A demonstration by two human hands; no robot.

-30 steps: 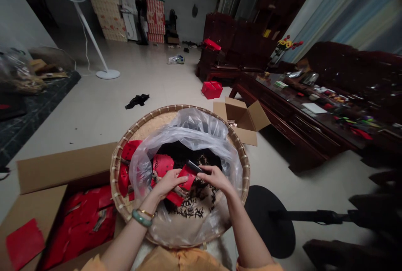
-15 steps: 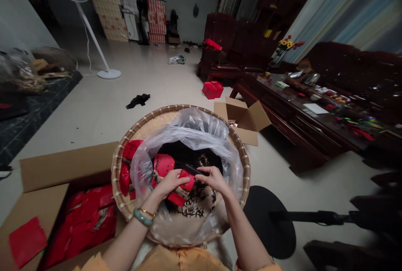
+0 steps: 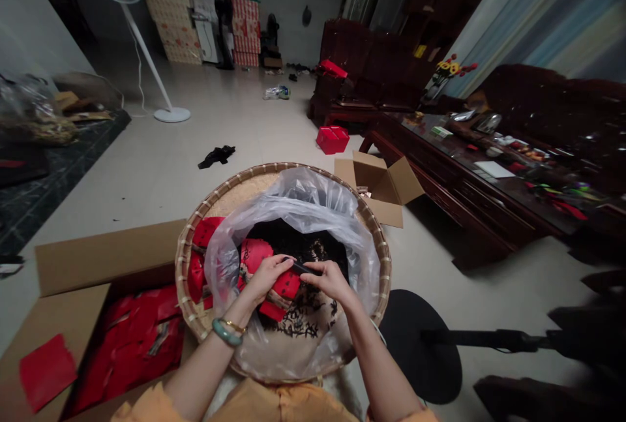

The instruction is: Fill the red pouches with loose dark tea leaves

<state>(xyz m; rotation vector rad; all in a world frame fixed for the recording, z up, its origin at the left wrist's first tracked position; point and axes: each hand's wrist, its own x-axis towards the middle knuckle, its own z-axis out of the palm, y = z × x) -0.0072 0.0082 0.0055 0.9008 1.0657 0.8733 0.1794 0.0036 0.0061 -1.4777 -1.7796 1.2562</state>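
My left hand (image 3: pixel 268 274) is closed on a small red packet (image 3: pixel 286 285) held over a clear plastic bag (image 3: pixel 313 203) of dark loose leaves (image 3: pixel 303 317). My right hand (image 3: pixel 328 278) pinches a thin black tool (image 3: pixel 302 268) whose tip sits at the packet's mouth. The bag lies in a round woven bamboo tray (image 3: pixel 229 190) on my lap. More red packets (image 3: pixel 203 234) lie on the tray's left side.
An open cardboard box (image 3: pixel 92 259) with red packets sits at my left. A smaller open box (image 3: pixel 379 184) stands beyond the tray. A dark wooden table (image 3: pixel 469 174) runs along the right. A black fan base (image 3: pixel 420 344) lies at lower right, a white fan (image 3: pixel 169 112) far left.
Both hands have drawn closer together and shifted slightly left. The black tool has tilted lower and its tip now rests at the red packet.
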